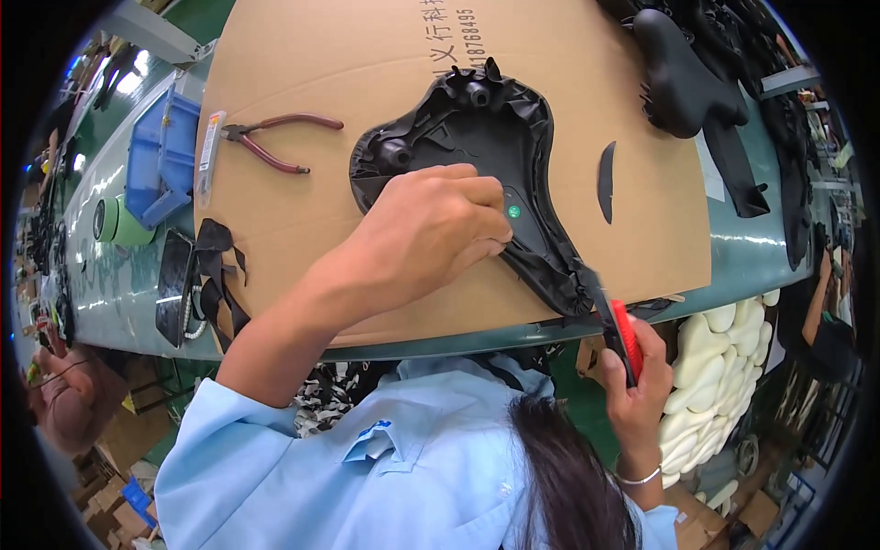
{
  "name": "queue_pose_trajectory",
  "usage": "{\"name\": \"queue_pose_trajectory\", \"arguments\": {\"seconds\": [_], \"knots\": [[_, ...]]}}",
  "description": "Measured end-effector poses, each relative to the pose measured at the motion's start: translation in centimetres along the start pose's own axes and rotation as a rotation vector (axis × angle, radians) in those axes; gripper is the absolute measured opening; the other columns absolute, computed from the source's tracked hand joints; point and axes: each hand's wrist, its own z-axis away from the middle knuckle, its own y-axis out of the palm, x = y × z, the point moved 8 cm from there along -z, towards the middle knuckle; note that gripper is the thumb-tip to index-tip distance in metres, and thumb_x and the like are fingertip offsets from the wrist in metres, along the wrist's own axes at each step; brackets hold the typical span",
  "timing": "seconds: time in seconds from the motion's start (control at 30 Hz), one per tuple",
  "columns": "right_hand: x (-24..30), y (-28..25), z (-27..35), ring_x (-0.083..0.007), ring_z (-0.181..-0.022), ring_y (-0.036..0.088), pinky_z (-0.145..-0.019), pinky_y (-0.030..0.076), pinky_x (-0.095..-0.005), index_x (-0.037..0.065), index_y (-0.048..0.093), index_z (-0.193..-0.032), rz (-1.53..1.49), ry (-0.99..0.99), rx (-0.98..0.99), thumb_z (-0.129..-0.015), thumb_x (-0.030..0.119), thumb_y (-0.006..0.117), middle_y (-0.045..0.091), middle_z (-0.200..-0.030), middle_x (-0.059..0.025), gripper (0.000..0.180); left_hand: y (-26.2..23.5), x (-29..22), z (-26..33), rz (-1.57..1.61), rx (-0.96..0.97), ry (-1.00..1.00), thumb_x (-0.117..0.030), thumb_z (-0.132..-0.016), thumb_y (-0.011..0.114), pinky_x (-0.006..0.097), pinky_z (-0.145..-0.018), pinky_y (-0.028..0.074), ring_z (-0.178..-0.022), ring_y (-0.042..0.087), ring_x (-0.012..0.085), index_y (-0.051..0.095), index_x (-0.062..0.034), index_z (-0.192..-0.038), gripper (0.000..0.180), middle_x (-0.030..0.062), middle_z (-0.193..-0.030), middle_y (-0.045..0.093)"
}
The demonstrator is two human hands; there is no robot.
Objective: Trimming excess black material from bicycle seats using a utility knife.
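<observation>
A black bicycle saddle (477,137) lies underside up on a cardboard sheet, its narrow nose pointing toward me and to the right. Its cover is folded over the rim in wrinkles, and a small green round sticker shows inside. My left hand (440,220) is closed over the saddle's middle, fingers pinched near the inner edge; whatever they grip is hidden. Beside the nose, my right hand (637,371) grips a red and black utility knife (625,339), with the blade end close to the saddle's tip.
Red-handled cutting pliers (280,142) lie left on the cardboard (302,73), near black scraps (218,266). A curved black offcut (606,183) is right of the saddle. Blue bin (165,151), green roll (119,220) and phone (172,284) stand left; finished saddles (683,73) right; cream pads (715,385) below.
</observation>
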Motion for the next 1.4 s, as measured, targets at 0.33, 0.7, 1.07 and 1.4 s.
{"name": "queue_pose_trajectory", "arguments": {"seconds": [0.33,0.7,1.07,1.4], "knots": [[3.5,2.7,-4.7,-0.0183,-0.055,0.049,-0.049,0.042,-0.0309,0.023,0.062,-0.129,0.336,-0.294,0.194,-0.073,0.001,0.067,0.049,-0.067,-0.0052,0.060,0.9,1.2,-0.4,0.080,-0.002,-0.100,-0.012,-0.081,0.062,0.041,-0.067,0.048,-0.078,0.061,0.0306,0.066,-0.0027,-0.076,0.011,0.0115,-0.076,0.061],[-0.3,-4.1,-4.9,-0.0147,-0.063,0.054,-0.058,0.046,-0.0235,0.006,0.053,-0.134,0.177,-0.180,0.017,-0.088,-0.004,0.058,0.065,-0.107,-0.0128,0.048,2.2,0.1,-1.2,0.040,-0.019,-0.238,-0.013,-0.078,0.065,0.038,-0.063,0.047,-0.071,0.061,0.0276,0.064,-0.0016,-0.078,0.011,0.0105,-0.074,0.061],[1.0,5.9,-2.8,-0.0098,-0.050,0.052,-0.049,0.046,-0.0215,0.007,0.030,-0.147,-0.925,0.791,0.269,-0.100,0.019,0.043,0.058,-0.076,-0.0070,0.051,3.2,3.7,-3.2,0.589,0.040,-0.507,-0.013,-0.074,0.072,0.025,-0.054,0.039,-0.056,0.049,0.0075,0.065,0.0032,-0.077,0.018,0.0032,-0.061,0.057],[1.4,5.7,-2.9,-0.0074,-0.047,0.050,-0.042,0.043,-0.0182,0.006,0.033,-0.146,-0.843,0.773,0.184,-0.098,0.020,0.044,0.057,-0.069,-0.0065,0.051,3.2,4.2,-3.1,0.757,-0.013,-0.564,-0.014,-0.073,0.072,0.024,-0.055,0.037,-0.058,0.049,0.0071,0.066,0.0022,-0.076,0.017,0.0018,-0.063,0.058]]}}
